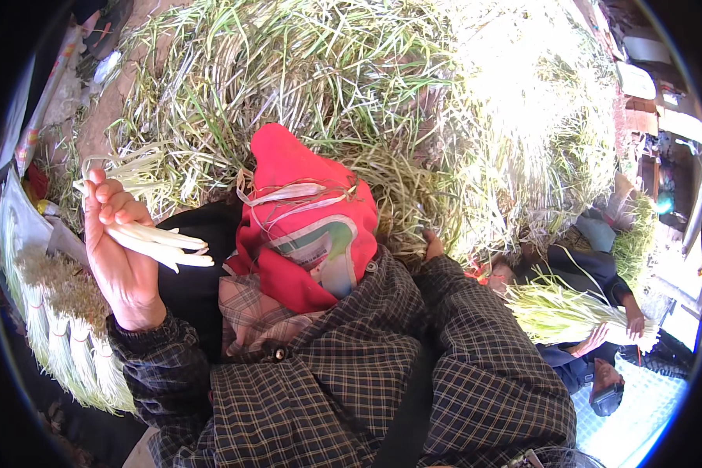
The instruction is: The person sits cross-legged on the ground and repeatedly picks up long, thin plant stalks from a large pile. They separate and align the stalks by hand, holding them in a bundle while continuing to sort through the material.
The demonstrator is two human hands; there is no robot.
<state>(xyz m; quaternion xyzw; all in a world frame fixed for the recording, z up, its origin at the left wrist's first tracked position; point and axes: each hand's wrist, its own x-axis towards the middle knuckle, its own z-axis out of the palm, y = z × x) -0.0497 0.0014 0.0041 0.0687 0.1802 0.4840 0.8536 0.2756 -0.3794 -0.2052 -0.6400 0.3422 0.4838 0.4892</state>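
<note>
Raised at the left, my left hand (pixel 120 245) has its fingers closed around a small bunch of pale stalks (pixel 158 241). Their white ends point right, and thin leaves trail behind the fingers. Low by the heap of loose green and straw-coloured leaves (pixel 304 76), my right hand (pixel 433 244) shows only in part beyond the checked sleeve. Its fingers are largely hidden, and whether it holds anything cannot be made out. A red cloth (pixel 304 169) covers my lap, with a few withered leaf strips (pixel 295 192) lying across it.
Tied bundles of pale stalks with brown roots (pixel 70 327) lie at the left. At the right, another person (pixel 608 380) holds a large leafy bundle (pixel 573 313). Bare brown ground (pixel 102 126) shows at the upper left. Strong sunlight washes out the heap's right side.
</note>
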